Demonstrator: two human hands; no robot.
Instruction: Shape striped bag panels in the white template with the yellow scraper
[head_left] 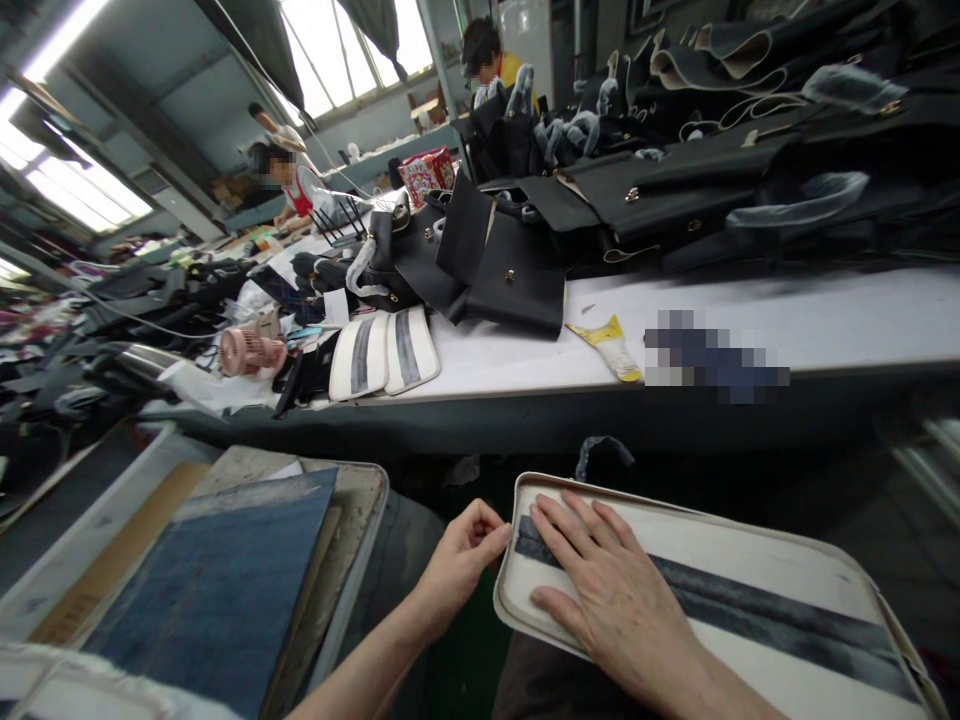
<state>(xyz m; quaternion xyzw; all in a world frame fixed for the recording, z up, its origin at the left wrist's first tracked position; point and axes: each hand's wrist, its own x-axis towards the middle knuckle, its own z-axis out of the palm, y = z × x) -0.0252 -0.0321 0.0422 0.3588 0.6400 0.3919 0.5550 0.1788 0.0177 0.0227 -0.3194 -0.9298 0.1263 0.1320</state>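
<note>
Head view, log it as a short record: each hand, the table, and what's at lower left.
Right hand: flat on a cream panel with a dark stripe
Left hand: fingers curled by that panel's end; any grip unclear
White table: two similar striped panels, black bags, pink fan
Lower left: blue board

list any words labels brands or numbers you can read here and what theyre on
No text can be read with certainty.
Brown cardboard strip: faint marks, perhaps lettering, too blurred to read.
Red patterned box: any lettering too small to read.
Yellow-and-white flared packet: nothing legible.
Cream rectangular panel with dark grey band, under the right hand: no lettering visible.
</note>
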